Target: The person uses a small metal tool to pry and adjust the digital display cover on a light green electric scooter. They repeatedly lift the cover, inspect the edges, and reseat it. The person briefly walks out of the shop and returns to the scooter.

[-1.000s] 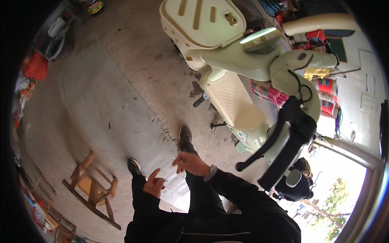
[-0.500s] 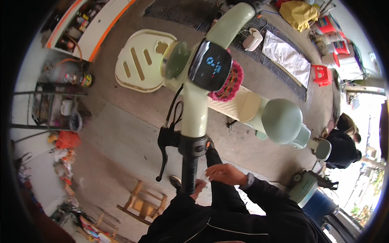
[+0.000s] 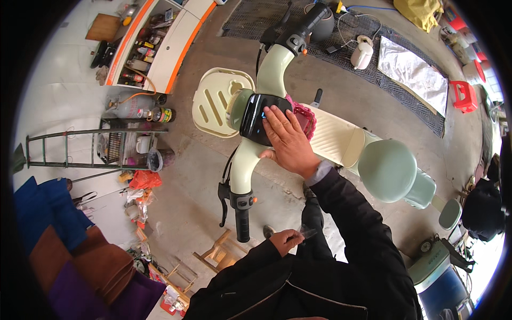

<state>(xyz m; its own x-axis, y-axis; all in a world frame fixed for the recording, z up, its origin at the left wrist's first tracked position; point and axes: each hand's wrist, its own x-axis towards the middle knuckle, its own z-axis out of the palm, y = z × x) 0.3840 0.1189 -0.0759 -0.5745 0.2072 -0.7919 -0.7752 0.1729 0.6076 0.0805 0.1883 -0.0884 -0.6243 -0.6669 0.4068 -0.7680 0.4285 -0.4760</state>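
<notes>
My right hand (image 3: 288, 138) lies flat, fingers stretched out, on the dark glossy display (image 3: 253, 120) between the handlebars of a pale green electric scooter. It covers much of the screen, and a bit of blue light shows beside the fingertips. The thumb reaches down by the near handlebar (image 3: 244, 168). Lower down, in front of my body, my left hand (image 3: 286, 241) is closed in a pinch on a small piece of clear film (image 3: 308, 233). The black near grip (image 3: 242, 226) with its brake lever (image 3: 222, 205) is close to that hand, apart from it.
A cream front basket (image 3: 213, 98) and a rounded green seat (image 3: 388, 169) belong to the scooter. Beyond it lie a dark mat and a silver sheet (image 3: 413, 74), with a red stool (image 3: 464, 97) nearby. A wooden chair (image 3: 218, 253) stands at lower left, below a metal rack (image 3: 85, 149).
My right hand has moved up from beside the left hand onto the display and flattened there. The view has shifted, showing more of the left wall. Clear film is now visible in my left hand.
</notes>
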